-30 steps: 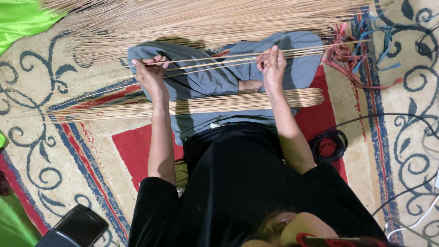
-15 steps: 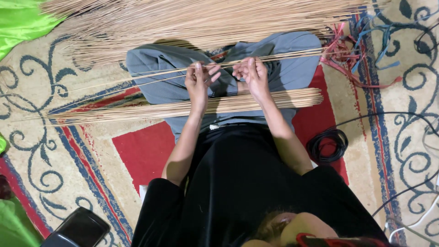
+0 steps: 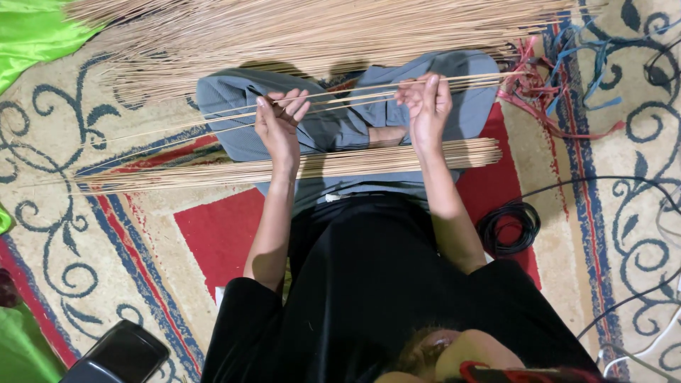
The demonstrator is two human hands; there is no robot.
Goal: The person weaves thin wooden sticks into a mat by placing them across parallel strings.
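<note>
Two hands work a few thin sticks (image 3: 355, 96) held level above the lap. The left hand (image 3: 278, 120) pinches them between curled fingertips; the right hand (image 3: 425, 106) closes its fingers around the same sticks further along. The step in hand appears to be sorting out a small group of sticks. The next move likely calls for a steady pinch so the thin, springy sticks do not slip. A tied bundle (image 3: 319, 167) lies across the knees; a loose pile (image 3: 319, 32) lies beyond. The surface is a patterned carpet (image 3: 85, 234) on the floor, with green cloth (image 3: 35, 32), a coiled black cable (image 3: 507, 227) and coloured strips (image 3: 560, 85) nearby.
</note>
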